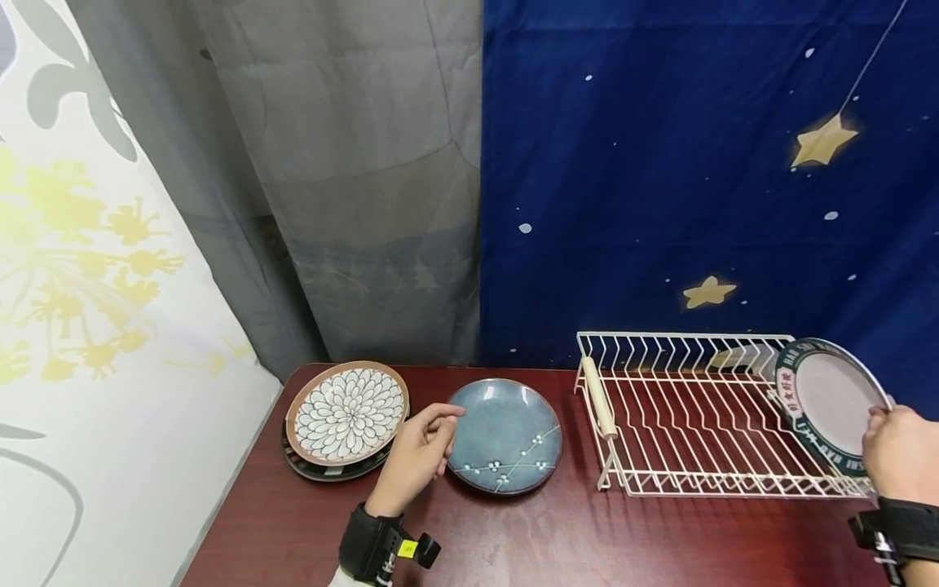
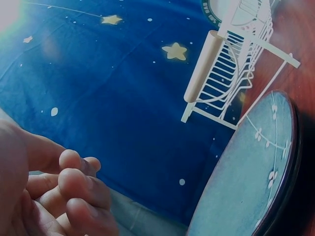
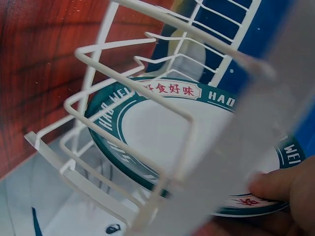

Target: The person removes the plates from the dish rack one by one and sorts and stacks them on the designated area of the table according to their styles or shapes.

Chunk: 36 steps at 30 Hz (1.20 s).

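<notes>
My right hand [image 1: 904, 456] pinches the rim of a white plate [image 1: 836, 399] with a green lettered border. This plate stands tilted at the right end of a white wire dish rack [image 1: 697, 481]; in the right wrist view the rack's wires cross in front of the plate [image 3: 172, 128], and the thumb lies on its rim. Loosely bent, with nothing in its fingers, my left hand [image 1: 421, 448] hovers by the left edge of a blue-grey plate [image 1: 502, 436] with white blossom sprigs. That blue-grey plate [image 2: 246, 172] lies to the right of the hand in the left wrist view.
At the table's left, a brown-rimmed plate with white petals [image 1: 348, 413] lies on a dark plate [image 1: 330, 473]. The rack has a pale wooden handle [image 1: 599, 398] on its left end. A blue star curtain [image 1: 660, 187] and a grey curtain [image 1: 367, 187] hang behind the red-brown table [image 1: 506, 538].
</notes>
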Tool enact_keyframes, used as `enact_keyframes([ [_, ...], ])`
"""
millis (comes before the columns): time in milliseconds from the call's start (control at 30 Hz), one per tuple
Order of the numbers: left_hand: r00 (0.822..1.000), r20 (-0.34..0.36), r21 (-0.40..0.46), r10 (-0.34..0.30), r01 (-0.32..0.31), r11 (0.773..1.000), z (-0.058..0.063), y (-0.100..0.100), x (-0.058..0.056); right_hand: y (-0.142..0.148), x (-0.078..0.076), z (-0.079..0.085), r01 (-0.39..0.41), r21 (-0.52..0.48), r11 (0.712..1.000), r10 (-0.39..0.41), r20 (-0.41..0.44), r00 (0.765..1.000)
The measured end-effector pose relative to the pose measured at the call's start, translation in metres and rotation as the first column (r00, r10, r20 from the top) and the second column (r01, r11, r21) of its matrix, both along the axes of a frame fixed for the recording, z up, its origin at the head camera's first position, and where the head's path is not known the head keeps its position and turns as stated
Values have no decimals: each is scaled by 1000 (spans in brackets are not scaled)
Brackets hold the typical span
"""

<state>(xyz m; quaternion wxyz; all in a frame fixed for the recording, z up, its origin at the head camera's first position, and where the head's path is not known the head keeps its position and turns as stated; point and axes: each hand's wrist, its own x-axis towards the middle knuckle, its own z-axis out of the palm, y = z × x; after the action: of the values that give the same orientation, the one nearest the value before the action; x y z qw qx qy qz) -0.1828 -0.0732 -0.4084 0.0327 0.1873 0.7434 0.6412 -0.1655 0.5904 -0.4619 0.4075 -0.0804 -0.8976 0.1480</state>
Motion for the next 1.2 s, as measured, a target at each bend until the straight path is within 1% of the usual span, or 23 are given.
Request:
enact_keyframes([
  [67,1000,2,-4,-5,5,1000,-1,0,0,-22,7,19,18,-28,999,-18,-7,1000],
  [100,1000,3,-3,-7,7,1000,-1,0,0,-44,14,33,165,-35,986,-163,60,985],
  [133,1000,1,-2,-7,7,1000,-2,0,0,-57,18,44,181,-57,982,-178,62,982],
  [200,1000,0,4,-10,10,1000,-2,0,0,-80,24,62,198,-61,978,-195,49,979],
  [233,1000,0,5,-12,12,1000,-2,0,0,-89,26,69,205,-87,975,-200,60,978],
  [300,1000,-4,1,-17,17,1000,-2,1,0,-99,29,75,215,-132,968,-208,64,976],
  [433,1000,-9,-10,-20,20,1000,-2,1,0,-104,29,79,218,-217,951,-207,72,976],
  [533,1000,-8,-10,-18,18,1000,-2,1,0,-105,28,80,218,-226,950,-204,82,975],
  [600,1000,-6,-9,-17,17,1000,-2,1,-1,-108,29,83,223,-203,953,-207,100,973],
  [700,1000,5,-16,-13,13,1000,-3,1,0,-114,33,87,236,-168,957,-211,152,966],
  [800,1000,18,-25,-10,11,1000,-3,2,0,-119,35,90,262,-137,955,-227,227,947],
  [900,999,31,-26,-10,11,1000,-3,2,0,-120,34,91,283,-118,952,-243,275,930],
  [1200,999,38,-22,-6,6,1000,-3,2,0,-128,32,90,296,-87,951,-260,293,920],
])
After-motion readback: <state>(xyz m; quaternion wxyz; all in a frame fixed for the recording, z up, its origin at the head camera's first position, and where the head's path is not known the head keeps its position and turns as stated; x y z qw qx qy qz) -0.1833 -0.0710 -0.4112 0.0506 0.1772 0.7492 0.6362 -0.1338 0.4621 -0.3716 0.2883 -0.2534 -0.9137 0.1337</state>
